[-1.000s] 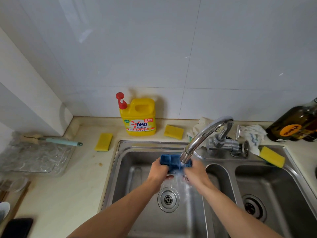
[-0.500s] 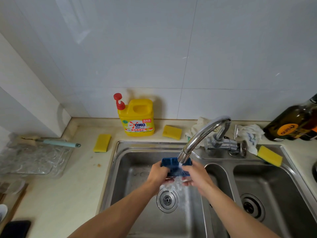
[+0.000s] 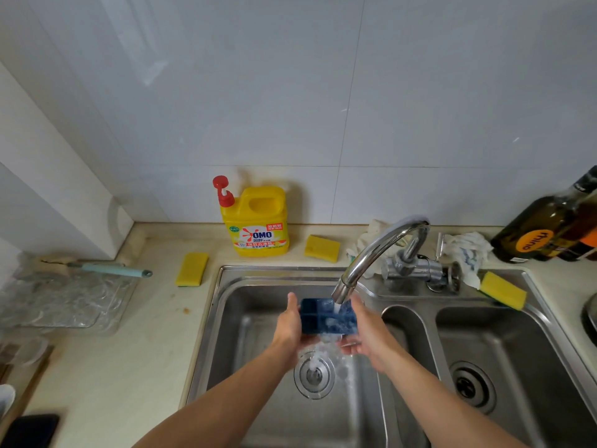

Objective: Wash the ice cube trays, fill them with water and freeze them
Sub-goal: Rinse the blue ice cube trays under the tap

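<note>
Steel double sink (image 3: 226,321), curved tap (image 3: 374,250) running over left basin. Yellow jug (image 3: 258,221) on counter behind. Blue tray (image 3: 318,318) under stream, above drain, cells up. Clasped at its ends by left hand (image 3: 289,326) and right hand (image 3: 366,333): fingers nearly straight, thumbs tucked beneath.
</note>
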{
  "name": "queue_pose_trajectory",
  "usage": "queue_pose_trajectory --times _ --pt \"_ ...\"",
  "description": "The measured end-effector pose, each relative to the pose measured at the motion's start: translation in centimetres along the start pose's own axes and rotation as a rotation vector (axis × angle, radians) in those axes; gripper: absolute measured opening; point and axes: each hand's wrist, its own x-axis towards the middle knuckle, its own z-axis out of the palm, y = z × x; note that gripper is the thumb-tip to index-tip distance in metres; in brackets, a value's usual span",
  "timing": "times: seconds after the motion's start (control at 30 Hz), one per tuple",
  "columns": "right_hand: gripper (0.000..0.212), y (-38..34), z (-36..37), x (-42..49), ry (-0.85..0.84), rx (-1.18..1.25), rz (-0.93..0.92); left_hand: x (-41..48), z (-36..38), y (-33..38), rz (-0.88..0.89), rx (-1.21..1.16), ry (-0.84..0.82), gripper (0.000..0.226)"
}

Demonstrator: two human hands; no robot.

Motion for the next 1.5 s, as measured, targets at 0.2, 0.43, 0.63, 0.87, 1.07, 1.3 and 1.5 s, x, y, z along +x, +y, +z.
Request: queue_pose_trajectory --times 0.2,0.43,0.63,0.87,1.07,1.3,1.5 --pt "0.063 0.4 0.1 -0.1 0.017 0.029 0.040 -0.3 -0.6 -0.6 0.033 0.010 -0.005 0.062" --pt "0.062 0.1 -0.1 -0.8 -0.053 0.101 0.039 -0.7 -0.3 0.7 0.092 0.011 0.056 0.044" --pt "0.059 0.0 -1.5 -1.7 -0.045 0.079 -0.029 -0.5 0.6 -0.1 0.034 0.020 -0.009 0.045" --pt "0.053 -0.1 -3.7 -2.3 0.011 0.043 -0.126 -0.1 2.9 -1.0 -0.061 -0.143 -0.116 0.061" --pt "0.045 -0.6 -5.5 -2.6 0.021 -0.034 -0.206 -0.1 4.6 -2.1 -0.092 -0.163 -0.184 0.073" --pt "0.043 -1.4 -6.8 -2.4 0.027 -0.069 -0.251 0.4 5.7 -1.6 -0.100 -0.243 -0.281 0.090" --pt "0.043 -2.2 -6.2 -2.6 0.026 -0.069 -0.269 0.5 5.4 0.0 -0.026 -0.263 -0.246 0.084"
